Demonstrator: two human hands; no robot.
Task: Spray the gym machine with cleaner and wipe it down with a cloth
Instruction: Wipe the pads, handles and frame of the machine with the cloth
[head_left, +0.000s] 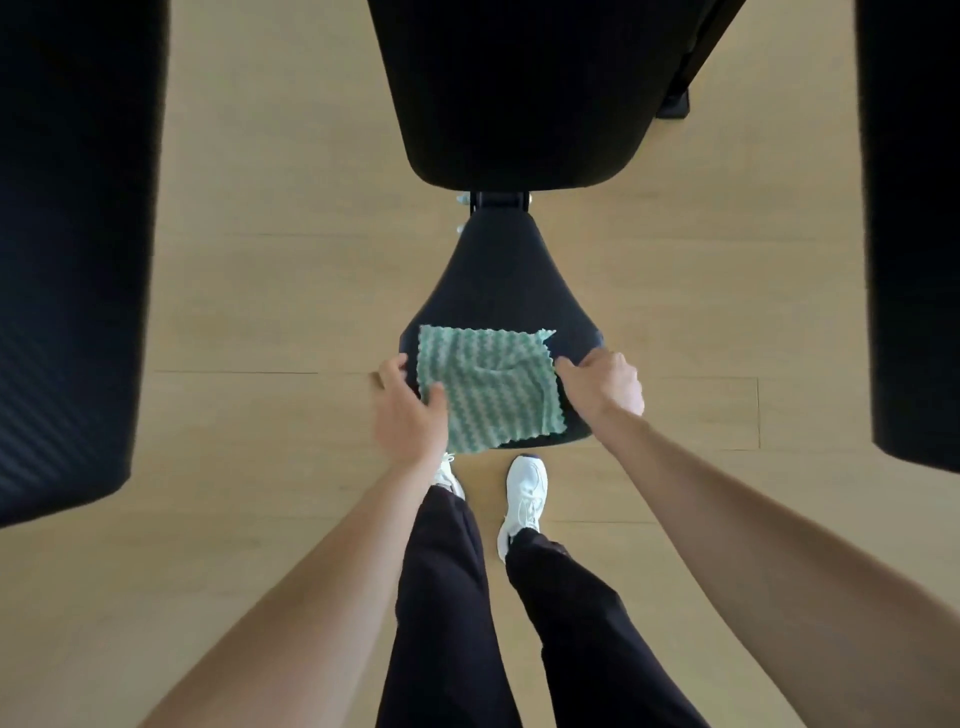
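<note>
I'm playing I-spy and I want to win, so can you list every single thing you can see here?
cloth: one, green and white wavy stripes, lying on the seat pad
seat pad: one, black, middle, under the cloth
back pad: one, black, top middle, beyond the seat pad
side pads: two, black, far left and far right
floor: one, light wood, all around
shoes: two, white, below the seat pad
trousers: one pair, black, bottom middle
left hand: one, thumb on the cloth's left side
right hand: one, fingertips at the cloth's right edge
</note>
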